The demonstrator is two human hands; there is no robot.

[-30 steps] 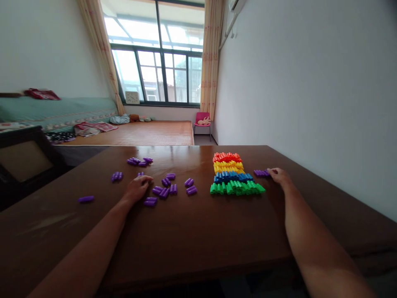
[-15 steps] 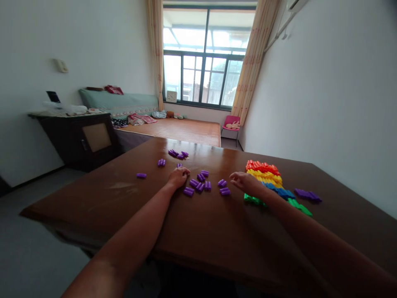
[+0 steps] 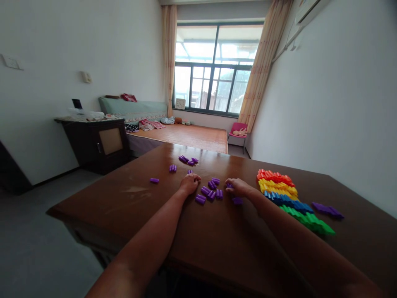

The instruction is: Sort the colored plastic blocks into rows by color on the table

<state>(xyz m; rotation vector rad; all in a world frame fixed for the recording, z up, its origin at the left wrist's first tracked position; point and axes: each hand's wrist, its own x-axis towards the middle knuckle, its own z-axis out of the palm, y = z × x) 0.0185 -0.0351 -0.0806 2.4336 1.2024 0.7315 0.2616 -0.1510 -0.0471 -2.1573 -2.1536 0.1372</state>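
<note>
Purple plastic building pieces (image 3: 211,195) lie scattered over the middle of the brown table (image 3: 198,231). My right hand (image 3: 239,187) is over a small purple piece (image 3: 229,186), its fingertips closed at that piece; another purple piece (image 3: 237,201) lies just below the hand, partly shaded. My left hand (image 3: 190,183) rests on the tabletop left of the scattered pieces, fingers curled in. Whatever may be under those fingers is hidden. Just behind it shows a purple piece (image 3: 190,171).
On the right, joined rows of red (image 3: 276,177), yellow (image 3: 279,188), blue (image 3: 288,202) and green pieces (image 3: 307,219) lie side by side. A joined purple strip (image 3: 328,210) sits beyond them. More purple pieces (image 3: 188,160) lie at the far edge, and one (image 3: 154,181) at left.
My right hand has moved left from beside the coloured rows onto a purple piece. My left hand stays at about the same place on the table. The view has shifted slightly.
</note>
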